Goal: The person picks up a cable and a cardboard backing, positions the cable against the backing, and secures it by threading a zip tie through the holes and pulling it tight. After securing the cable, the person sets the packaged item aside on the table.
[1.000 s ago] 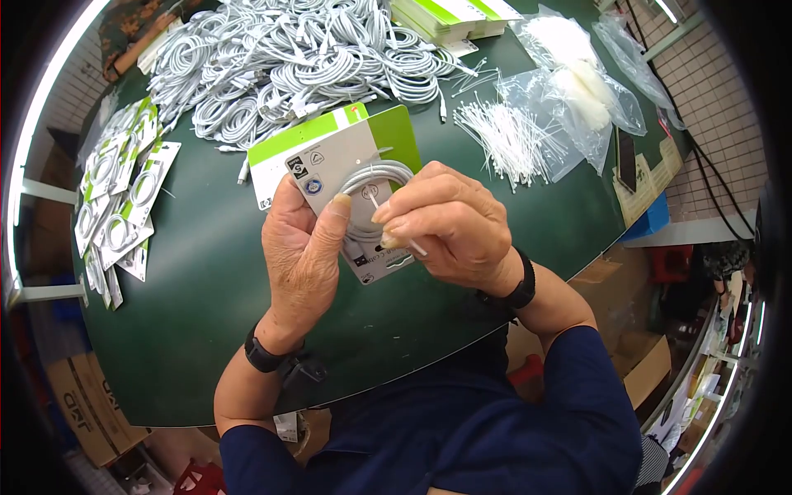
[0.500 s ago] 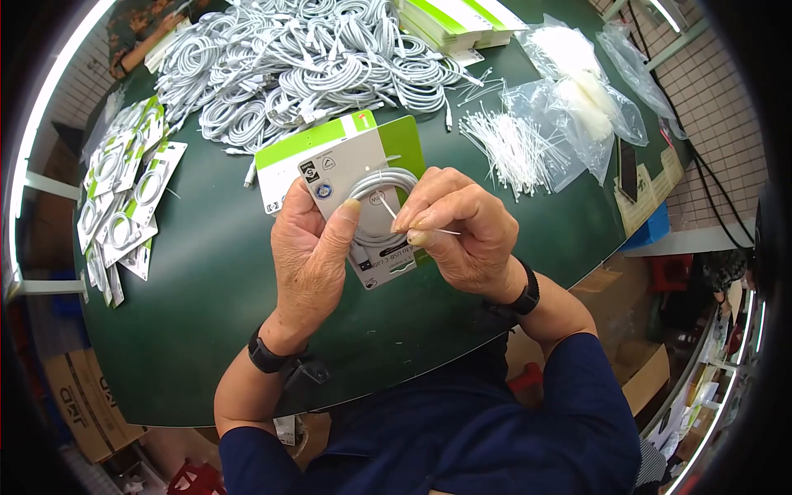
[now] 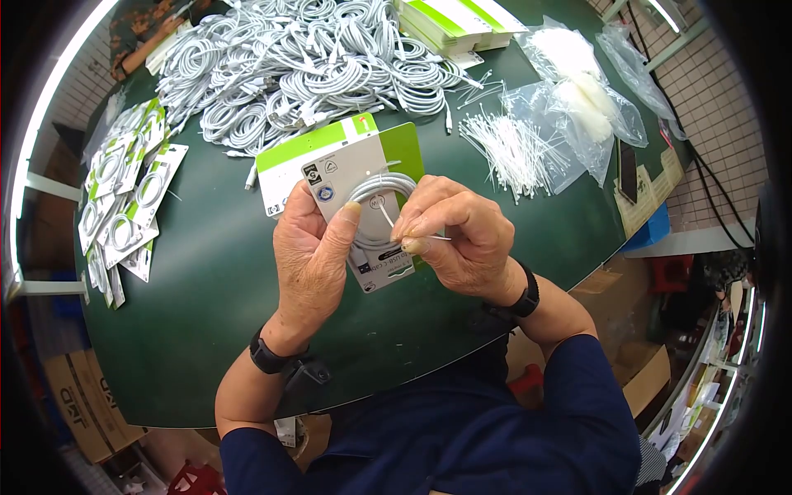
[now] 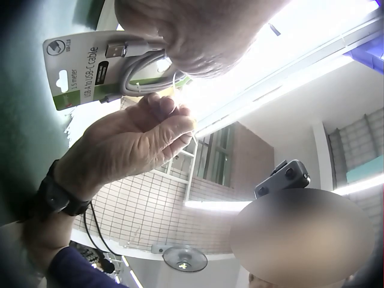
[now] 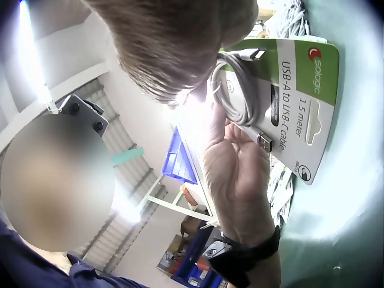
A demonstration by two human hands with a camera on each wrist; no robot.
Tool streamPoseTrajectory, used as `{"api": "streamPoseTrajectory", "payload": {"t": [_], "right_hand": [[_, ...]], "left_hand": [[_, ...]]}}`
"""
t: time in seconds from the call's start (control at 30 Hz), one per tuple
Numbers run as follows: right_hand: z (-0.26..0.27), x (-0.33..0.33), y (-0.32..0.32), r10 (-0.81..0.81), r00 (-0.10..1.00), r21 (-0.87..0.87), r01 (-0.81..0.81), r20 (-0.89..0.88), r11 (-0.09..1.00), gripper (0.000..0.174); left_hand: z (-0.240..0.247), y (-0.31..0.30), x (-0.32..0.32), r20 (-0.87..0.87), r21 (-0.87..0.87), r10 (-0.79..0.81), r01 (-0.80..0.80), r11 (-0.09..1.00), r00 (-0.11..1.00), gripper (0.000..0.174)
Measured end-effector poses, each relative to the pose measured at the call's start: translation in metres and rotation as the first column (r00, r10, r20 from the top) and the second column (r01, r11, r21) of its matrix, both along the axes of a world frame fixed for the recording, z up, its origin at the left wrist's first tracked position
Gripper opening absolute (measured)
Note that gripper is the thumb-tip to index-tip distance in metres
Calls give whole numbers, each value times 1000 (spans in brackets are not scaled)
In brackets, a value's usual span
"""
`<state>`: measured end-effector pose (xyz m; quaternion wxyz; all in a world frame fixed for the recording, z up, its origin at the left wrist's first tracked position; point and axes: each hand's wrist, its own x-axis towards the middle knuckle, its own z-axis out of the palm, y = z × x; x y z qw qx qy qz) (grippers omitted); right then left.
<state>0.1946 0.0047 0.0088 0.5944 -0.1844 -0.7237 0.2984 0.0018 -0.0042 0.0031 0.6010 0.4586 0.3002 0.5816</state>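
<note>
My left hand [image 3: 309, 260] holds a white-and-green printed card [image 3: 363, 153], thumb on its front and fingers behind. A coiled light grey USB cable [image 3: 389, 181] lies against the card, its loops under the left thumb. In the right wrist view the card [image 5: 307, 108] reads "USB-A to USB-C cable", with the USB-A plug [image 5: 264, 141] at the coil's lower end. My right hand [image 3: 466, 239] pinches a thin white cable tie [image 3: 385, 215] between thumb and fingertips, close to the coil's right side. The tie's tail sticks out past the fingertips.
A big heap of coiled cables [image 3: 313, 66] covers the table's far side. Carded cables [image 3: 124, 198] are piled at left. Loose white cable ties [image 3: 511, 153] and plastic bags [image 3: 586, 107] lie at right. Stacked cards [image 3: 454, 25] stand behind; a phone [image 3: 627, 173] lies at the right edge.
The right hand has shifted with the cable tie; the tie's tail, which pointed down to the right, now points sideways to the right. Hands and card sit slightly further right in view.
</note>
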Motion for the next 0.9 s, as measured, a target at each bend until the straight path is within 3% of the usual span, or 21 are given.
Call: {"api": "streamPoseTrajectory", "payload": {"t": [0.2,0.37,0.47,0.63,0.73,0.9], "right_hand": [[3,-1,1,-128,980,91,115,150,989,20],[5,0,3,-187,968,115,169,166,979,20],[1,-1,0,-189,981,-73,192,41,979,20],[-1,-4,4,-199,975,-105,189,-101,976,19],[3,6,9,-235,961,52,230,145,972,19],[7,3,16,-290,938,203,251,192,946,21]], "left_hand": [[-1,1,1,4,-24,10,-10,1000,1000,36],[-3,0,4,-16,-20,-4,4,1000,1000,36],[-2,-4,7,-76,-3,-27,27,1000,997,35],[-2,-9,10,-151,-29,-35,31,999,988,34],[-3,-7,10,-155,-22,-6,2,1000,988,32],[-2,-7,10,-148,16,24,-22,1000,989,32]]}}
